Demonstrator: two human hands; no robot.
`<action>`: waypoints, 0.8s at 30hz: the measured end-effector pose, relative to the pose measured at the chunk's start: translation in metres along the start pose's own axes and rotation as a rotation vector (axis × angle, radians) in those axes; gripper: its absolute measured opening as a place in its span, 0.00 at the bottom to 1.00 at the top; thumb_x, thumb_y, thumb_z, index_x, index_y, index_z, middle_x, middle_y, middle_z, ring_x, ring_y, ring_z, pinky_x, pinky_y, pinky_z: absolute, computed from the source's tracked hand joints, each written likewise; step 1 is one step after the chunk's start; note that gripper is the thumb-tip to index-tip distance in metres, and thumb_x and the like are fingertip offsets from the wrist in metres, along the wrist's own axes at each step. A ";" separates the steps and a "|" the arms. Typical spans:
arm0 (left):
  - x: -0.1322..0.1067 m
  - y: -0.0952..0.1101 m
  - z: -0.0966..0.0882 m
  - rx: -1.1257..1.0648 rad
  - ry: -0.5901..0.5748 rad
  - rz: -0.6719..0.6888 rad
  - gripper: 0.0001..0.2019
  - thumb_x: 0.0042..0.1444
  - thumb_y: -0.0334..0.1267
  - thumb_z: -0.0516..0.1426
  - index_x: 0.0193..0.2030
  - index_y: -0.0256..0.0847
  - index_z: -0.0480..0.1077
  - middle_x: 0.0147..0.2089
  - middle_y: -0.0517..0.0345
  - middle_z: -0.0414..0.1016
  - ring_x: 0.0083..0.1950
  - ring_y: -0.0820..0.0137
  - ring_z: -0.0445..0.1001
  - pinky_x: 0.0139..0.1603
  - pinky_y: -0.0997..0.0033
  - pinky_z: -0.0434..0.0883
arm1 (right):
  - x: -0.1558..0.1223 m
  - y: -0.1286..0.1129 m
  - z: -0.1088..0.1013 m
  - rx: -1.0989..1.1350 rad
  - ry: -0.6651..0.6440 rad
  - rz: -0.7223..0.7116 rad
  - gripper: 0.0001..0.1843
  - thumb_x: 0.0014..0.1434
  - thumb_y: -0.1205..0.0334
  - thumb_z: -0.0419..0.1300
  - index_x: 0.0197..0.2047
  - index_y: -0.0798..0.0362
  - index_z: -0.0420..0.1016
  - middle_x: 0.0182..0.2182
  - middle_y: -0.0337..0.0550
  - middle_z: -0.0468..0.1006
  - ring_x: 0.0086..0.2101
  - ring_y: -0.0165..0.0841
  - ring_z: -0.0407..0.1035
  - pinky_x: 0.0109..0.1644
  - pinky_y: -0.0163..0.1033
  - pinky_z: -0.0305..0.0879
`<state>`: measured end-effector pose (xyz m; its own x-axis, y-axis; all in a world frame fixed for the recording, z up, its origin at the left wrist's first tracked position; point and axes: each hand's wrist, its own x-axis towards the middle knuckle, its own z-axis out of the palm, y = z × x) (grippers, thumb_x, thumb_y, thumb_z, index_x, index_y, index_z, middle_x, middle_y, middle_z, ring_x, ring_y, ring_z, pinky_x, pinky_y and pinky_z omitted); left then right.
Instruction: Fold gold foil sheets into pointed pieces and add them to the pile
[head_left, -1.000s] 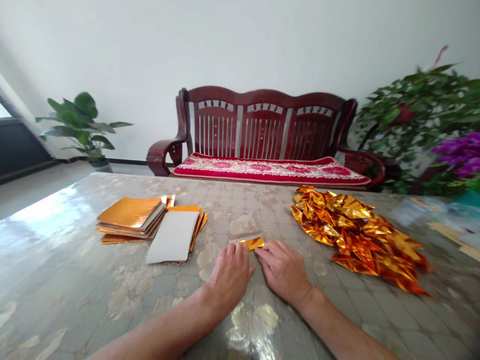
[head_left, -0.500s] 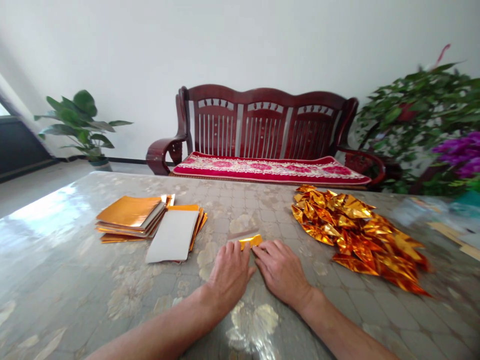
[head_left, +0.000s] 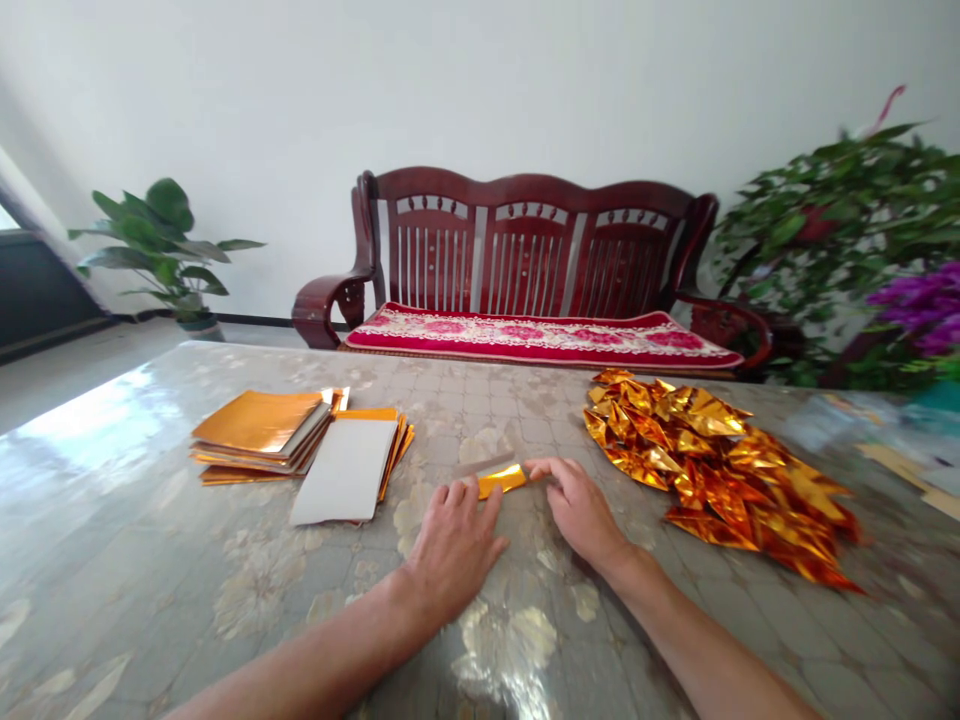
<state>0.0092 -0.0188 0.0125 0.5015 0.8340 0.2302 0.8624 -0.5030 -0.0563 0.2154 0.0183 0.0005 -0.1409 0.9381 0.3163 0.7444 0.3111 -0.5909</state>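
Note:
A small folded strip of gold foil paper [head_left: 504, 481] lies on the table in front of me, its shiny side showing. My left hand [head_left: 459, 540] rests palm down with its fingers spread, the fingertips pressing on the strip's left end. At the other end, my right hand [head_left: 581, 510] has its index finger stretched toward the strip's right tip, thumb apart and the other fingers curled; whether the fingertip touches the foil I cannot tell. Just behind the strip lies a thin, flat see-through piece [head_left: 486, 465].
Gold foil sheets in a stack [head_left: 259, 425] and a second pile with a white sheet [head_left: 349, 470] on top sit to the left. Folded gold foil pieces [head_left: 712, 460] heap up on the right. Beyond the patterned table [head_left: 247, 640] stands a wooden bench [head_left: 525, 250].
My right hand has shifted right and away from my left, its index finger now extended. More of the gold strip shows between the hands. My left hand has stayed nearly in place, its fingers more spread.

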 end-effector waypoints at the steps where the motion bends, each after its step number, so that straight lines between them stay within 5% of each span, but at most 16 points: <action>1: -0.001 -0.002 -0.001 -0.005 0.001 0.018 0.25 0.62 0.49 0.57 0.63 0.44 0.62 0.54 0.44 0.69 0.51 0.55 0.67 0.51 0.56 0.64 | 0.002 0.002 -0.001 0.019 -0.009 0.014 0.23 0.51 0.78 0.46 0.42 0.48 0.72 0.46 0.40 0.78 0.50 0.33 0.69 0.57 0.43 0.64; 14: -0.003 -0.010 -0.007 0.013 -0.022 0.091 0.23 0.65 0.46 0.53 0.66 0.50 0.59 0.57 0.46 0.68 0.53 0.56 0.67 0.52 0.55 0.62 | 0.008 0.004 -0.003 0.023 -0.081 -0.060 0.23 0.52 0.79 0.45 0.48 0.51 0.66 0.46 0.43 0.78 0.50 0.32 0.71 0.56 0.41 0.63; 20: -0.002 -0.006 -0.002 0.060 -0.029 0.050 0.26 0.62 0.50 0.57 0.65 0.49 0.61 0.59 0.45 0.68 0.54 0.56 0.67 0.52 0.55 0.64 | 0.007 0.001 -0.003 -0.021 -0.068 -0.065 0.12 0.59 0.67 0.56 0.47 0.50 0.66 0.44 0.43 0.80 0.48 0.35 0.73 0.54 0.43 0.63; 24: -0.002 -0.002 0.002 0.080 -0.012 0.034 0.27 0.61 0.51 0.57 0.65 0.47 0.62 0.61 0.43 0.67 0.55 0.55 0.67 0.53 0.54 0.64 | 0.008 0.000 -0.001 -0.080 -0.036 -0.059 0.15 0.55 0.65 0.63 0.46 0.50 0.66 0.42 0.42 0.80 0.46 0.36 0.73 0.52 0.42 0.64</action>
<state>0.0065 -0.0191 0.0104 0.5307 0.8199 0.2148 0.8476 -0.5116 -0.1411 0.2152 0.0257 0.0036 -0.2083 0.9237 0.3214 0.7834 0.3543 -0.5106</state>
